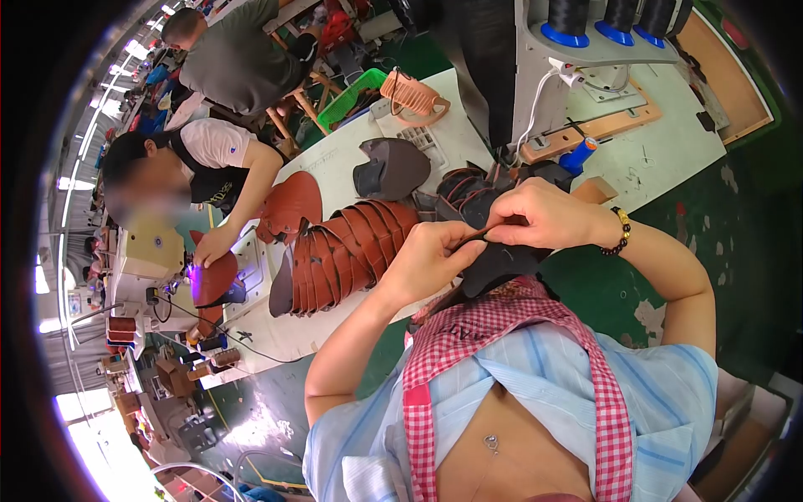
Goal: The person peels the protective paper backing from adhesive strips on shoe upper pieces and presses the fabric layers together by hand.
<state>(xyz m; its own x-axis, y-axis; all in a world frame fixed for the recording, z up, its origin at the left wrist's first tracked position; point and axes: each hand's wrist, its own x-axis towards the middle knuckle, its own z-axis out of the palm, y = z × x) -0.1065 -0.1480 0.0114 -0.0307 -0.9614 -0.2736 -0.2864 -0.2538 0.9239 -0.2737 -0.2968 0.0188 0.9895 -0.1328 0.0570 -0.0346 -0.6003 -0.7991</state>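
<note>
Close together in front of my chest, my left hand [431, 258] and my right hand [535, 219] both pinch the edge of a dark leather piece [493, 266]. Its lower part hangs below my fingers, over the checked apron [502, 314]. Dark strapped leather pieces [464, 191] lie on the table just beyond my hands. Left of my left hand is a row of overlapping reddish-brown leather pieces [343, 255]. A dark grey curved piece [391, 167] rests farther back on the table.
A co-worker [205, 167] at the left holds a red-brown piece [215, 280] at a sewing machine [150, 251]. Another person [242, 63] is farther back. A green basket [351, 99], blue thread spool [579, 156] and machine column [535, 75] stand beyond my hands.
</note>
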